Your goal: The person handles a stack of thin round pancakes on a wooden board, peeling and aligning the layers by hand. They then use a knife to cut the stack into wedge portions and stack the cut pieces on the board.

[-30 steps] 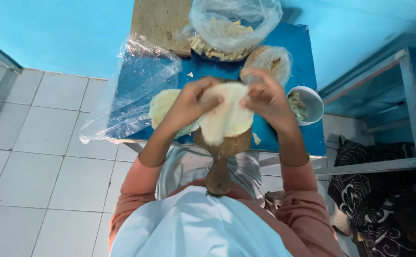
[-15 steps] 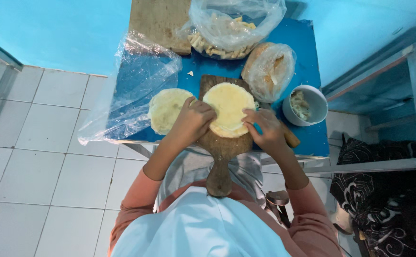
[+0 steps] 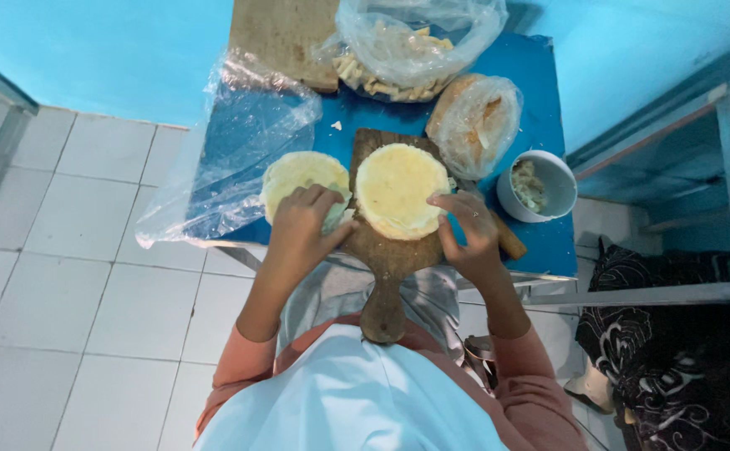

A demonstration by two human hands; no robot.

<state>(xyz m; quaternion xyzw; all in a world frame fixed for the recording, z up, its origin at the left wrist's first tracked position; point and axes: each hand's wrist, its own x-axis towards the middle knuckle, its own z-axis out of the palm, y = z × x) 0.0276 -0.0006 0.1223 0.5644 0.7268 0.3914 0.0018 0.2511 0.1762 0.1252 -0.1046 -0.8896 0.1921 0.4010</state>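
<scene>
Dough round (image 3: 396, 190): looked soft, thin, floppy; best lifted by its edge.
Right hand (image 3: 465, 236): grip loose, fingertips touched its edge.
Left hand (image 3: 302, 224): flat on the stack (image 3: 298, 175), holding nothing.

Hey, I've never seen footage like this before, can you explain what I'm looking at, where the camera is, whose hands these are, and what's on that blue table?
This is one view from a camera worn on a person's head, looking straight down. No machine is involved: the two bare hands belong to the wearer. The left hand rests on a stack of pale flat rounds. The right hand touches the edge of a single flat round lying on a wooden paddle board, whose handle points toward the person. Neither hand lifts anything. Also on the blue table: a white bowl of filling, a plastic bag of pale strips, a wrapped round bundle, a loose clear plastic sheet and another wooden board.
</scene>
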